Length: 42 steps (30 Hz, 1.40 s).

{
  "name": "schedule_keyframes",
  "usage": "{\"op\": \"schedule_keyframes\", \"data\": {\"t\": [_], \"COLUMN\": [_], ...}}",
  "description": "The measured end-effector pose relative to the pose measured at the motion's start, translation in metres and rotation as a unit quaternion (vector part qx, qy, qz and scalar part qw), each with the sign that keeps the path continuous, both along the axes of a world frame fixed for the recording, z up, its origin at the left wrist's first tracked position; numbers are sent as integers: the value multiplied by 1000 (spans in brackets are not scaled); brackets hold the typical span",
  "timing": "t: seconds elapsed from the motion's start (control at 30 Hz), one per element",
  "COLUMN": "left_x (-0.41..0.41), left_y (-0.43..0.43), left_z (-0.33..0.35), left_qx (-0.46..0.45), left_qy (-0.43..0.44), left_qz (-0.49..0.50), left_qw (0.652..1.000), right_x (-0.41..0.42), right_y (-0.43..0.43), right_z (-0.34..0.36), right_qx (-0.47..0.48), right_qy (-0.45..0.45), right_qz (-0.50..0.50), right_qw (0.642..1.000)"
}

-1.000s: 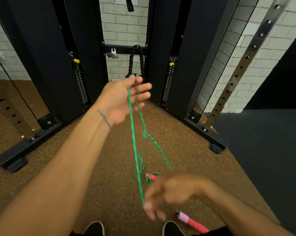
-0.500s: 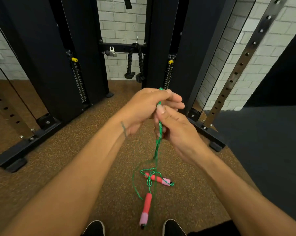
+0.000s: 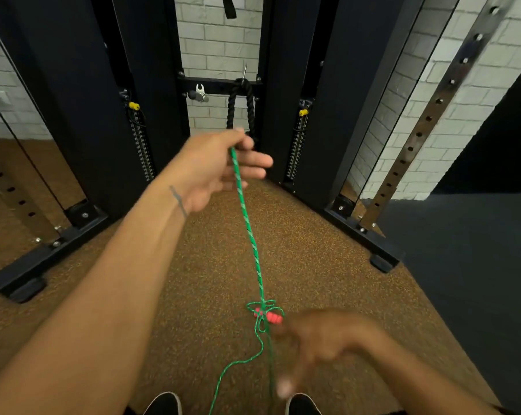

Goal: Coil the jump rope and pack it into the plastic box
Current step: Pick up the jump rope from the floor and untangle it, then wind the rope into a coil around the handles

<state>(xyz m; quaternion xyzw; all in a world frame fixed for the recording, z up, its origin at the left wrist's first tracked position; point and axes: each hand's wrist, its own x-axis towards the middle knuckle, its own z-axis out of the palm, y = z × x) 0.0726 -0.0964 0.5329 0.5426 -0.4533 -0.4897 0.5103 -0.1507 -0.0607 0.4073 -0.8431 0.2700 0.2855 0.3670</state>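
Pinching jump rope (image 3: 248, 232) in left hand (image 3: 217, 172) grip | right hand (image 3: 325, 339) grip blurred, cannot tell

Black rope handle (image 3: 231, 110) hangs on cable machine (image 3: 73, 100).

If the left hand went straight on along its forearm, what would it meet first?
Probably the black rope attachment hanging from the crossbar, just beyond the left hand; depth is unclear.
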Motion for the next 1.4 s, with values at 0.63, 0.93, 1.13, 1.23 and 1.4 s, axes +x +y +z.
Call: {"op": "schedule_keyframes", "data": {"t": [0.63, 0.93, 1.13, 1.23, 1.4], "left_x": [13, 10, 8, 5, -9], "left_y": [-15, -6, 1, 0, 3], "left_z": [-90, -101, -72, -68, -55], "left_qx": [234, 190, 113, 36, -9], "left_qy": [78, -143, -258, -85, 258], "left_qz": [95, -81, -259, -231, -226], "left_qw": [964, 968, 924, 969, 939], "right_x": [4, -43, -70, -78, -86], "right_y": [-42, -66, -99, -108, -114], "right_z": [68, 82, 65, 48, 17], "right_qx": [119, 225, 150, 100, -8], "right_qy": [-535, -576, -621, -567, -377], "right_qz": [-375, -391, -546, -628, -680], "right_qw": [748, 682, 541, 523, 629]}}
